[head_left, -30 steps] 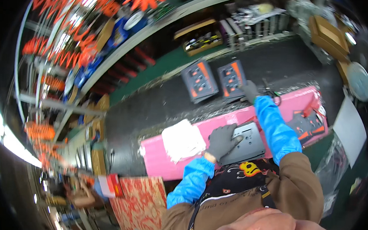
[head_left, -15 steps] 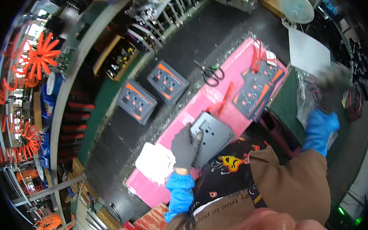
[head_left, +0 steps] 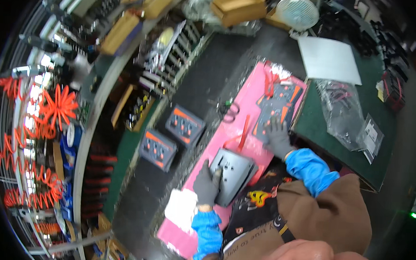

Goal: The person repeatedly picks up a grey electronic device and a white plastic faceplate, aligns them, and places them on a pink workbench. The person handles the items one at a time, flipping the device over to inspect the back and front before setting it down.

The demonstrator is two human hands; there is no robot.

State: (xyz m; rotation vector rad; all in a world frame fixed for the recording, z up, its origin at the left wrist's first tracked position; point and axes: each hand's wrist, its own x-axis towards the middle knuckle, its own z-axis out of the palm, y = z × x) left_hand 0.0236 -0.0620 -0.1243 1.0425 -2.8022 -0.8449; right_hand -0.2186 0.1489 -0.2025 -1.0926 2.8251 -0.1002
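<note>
My left hand (head_left: 207, 186), in a dark grey glove, grips the near-left edge of a grey plate with holes (head_left: 234, 176), thumb on its face. The plate sits tilted at the front edge of a pink mat (head_left: 179, 237). My right hand (head_left: 278, 137), gloved too, lies with fingers spread on grey panels with orange marks (head_left: 277, 103) at the mat's far right. It partly hides the nearer panel. A red strip (head_left: 244, 132) stands up from the mat between the hands. White cloth (head_left: 181, 206) lies beside my left hand.
Two stacks of grey-and-orange panels, a nearer one (head_left: 157, 151) and a farther one (head_left: 184, 125), stand left of the mat. Black scissors (head_left: 228, 112) lie by its far edge. A green table (head_left: 338, 151) at right bears plastic bags (head_left: 338, 113) and a white sheet (head_left: 329, 58).
My right hand has come left from over the green table onto the panels. My left hand still holds the plate. The whole view has shifted.
</note>
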